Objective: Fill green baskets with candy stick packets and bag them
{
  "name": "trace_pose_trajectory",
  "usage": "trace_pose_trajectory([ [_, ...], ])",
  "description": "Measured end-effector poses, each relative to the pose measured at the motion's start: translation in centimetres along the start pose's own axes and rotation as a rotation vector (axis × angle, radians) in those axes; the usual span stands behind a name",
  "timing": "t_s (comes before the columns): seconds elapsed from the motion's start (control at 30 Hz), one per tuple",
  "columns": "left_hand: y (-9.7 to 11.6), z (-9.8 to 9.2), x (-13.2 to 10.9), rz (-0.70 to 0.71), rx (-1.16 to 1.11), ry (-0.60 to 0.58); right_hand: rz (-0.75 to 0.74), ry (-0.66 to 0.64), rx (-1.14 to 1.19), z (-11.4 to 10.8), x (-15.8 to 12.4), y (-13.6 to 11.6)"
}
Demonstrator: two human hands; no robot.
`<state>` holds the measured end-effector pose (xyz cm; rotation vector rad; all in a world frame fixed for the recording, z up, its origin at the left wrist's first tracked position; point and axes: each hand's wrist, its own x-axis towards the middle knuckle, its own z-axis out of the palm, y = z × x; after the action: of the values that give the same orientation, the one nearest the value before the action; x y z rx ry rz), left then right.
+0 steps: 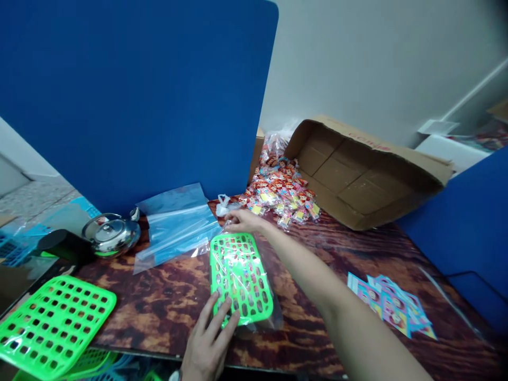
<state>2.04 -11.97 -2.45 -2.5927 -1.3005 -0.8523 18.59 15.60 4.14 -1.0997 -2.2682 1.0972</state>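
A bright green perforated plastic basket (249,283) lies on the tabletop inside a clear plastic bag (277,316), its holed side facing up. My left hand (208,338) rests on the basket's near left corner, fingers spread and laid flat over the plastic. Past the basket's far edge, my right hand (240,219) has its fingers closed on the far end of the bag. Glare on the film hides most of what is beneath the holes. Flat clear bags (178,225) lie just to the left, over something blue.
Small packaged doll-figure items (278,185) are heaped by a tipped cardboard box (357,174). Printed cards (392,304) lie at right. Another green basket (55,323), a metal lidded pot (111,235) and a black object (63,246) are at left. A blue partition (138,95) stands behind.
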Motion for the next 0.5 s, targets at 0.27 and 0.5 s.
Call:
trace_pose_trajectory([
  [0.27,0.3,0.9,-0.5,-0.040,-0.012,0.032,0.048,0.184,-0.224,-1.9,2.2,-1.9],
  [0.5,0.0,-0.1,-0.4,-0.013,-0.064,-0.035,0.093,0.091,-0.455,0.8,2.5,-4.5],
])
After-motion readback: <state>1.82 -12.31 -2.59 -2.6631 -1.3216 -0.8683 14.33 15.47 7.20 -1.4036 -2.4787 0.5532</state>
